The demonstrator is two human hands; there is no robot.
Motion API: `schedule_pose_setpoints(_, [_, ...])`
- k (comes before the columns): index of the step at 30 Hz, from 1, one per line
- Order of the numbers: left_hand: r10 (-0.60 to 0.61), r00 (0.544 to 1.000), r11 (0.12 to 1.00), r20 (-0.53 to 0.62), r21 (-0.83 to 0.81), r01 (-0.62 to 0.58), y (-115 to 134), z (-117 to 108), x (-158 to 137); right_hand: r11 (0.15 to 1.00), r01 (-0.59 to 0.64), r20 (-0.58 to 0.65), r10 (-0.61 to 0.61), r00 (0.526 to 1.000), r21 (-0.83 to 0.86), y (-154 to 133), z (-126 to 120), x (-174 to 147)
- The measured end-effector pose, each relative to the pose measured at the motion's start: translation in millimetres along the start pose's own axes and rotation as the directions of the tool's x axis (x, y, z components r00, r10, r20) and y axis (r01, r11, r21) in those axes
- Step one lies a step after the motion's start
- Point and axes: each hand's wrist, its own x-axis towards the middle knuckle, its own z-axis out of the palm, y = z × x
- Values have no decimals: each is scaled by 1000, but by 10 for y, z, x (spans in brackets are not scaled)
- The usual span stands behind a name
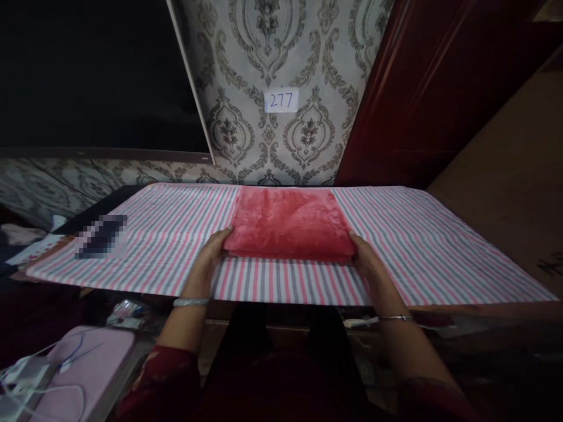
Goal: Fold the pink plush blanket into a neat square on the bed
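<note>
A folded red plush blanket [288, 225] lies flat on a pink, grey and white striped cloth [409, 234] that covers the table. My left hand [214, 249] grips its near left corner, thumb on top, with the other fingers mostly hidden at the side. On the opposite side my right hand [365, 258] holds the near right corner in the same way. The front edge between my hands shows more than one stacked layer.
A dark, pixelated object [101, 237] lies at the table's left end. Behind stand a black screen [97, 76] and a dark red wooden panel [409, 88]. A numbered paper [281, 100] is on the wall. A pink stool [88, 363] with cables is at lower left.
</note>
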Motion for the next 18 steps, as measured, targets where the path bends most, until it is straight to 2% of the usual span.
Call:
schedule_pose_setpoints(3, [-69, 996, 993, 54, -95, 74, 86, 44, 76, 999, -46, 58, 45, 997, 18, -103, 25, 67])
schedule_pose_setpoints(6, [11, 998, 996, 60, -85, -6, 120, 121, 173, 1000, 23, 116, -24, 993, 7, -176, 108, 147])
schedule_pose_setpoints(8, [102, 995, 994, -13, 27, -102, 108, 160, 240, 995, 102, 127, -98, 987, -21, -178, 159, 203])
schedule_pose_setpoints(11, [254, 958, 955, -135, 193, -226, 64, 154, 324, 950, 267, 29, -266, 963, -160, -97, 165, 279])
schedule_pose_setpoints(14, [319, 933, 930, -169, 248, -273, 3, 71, 370, 860, 369, -84, -422, 903, -352, 46, 91, 330])
schedule_pose_setpoints(16, [339, 924, 913, -179, 298, -278, -56, 7, 381, 819, 393, -93, -469, 879, -418, 131, 40, 347])
schedule_pose_setpoints(18, [341, 924, 904, -174, 330, -272, -119, -40, 383, 804, 404, -73, -480, 874, -436, 173, 10, 345])
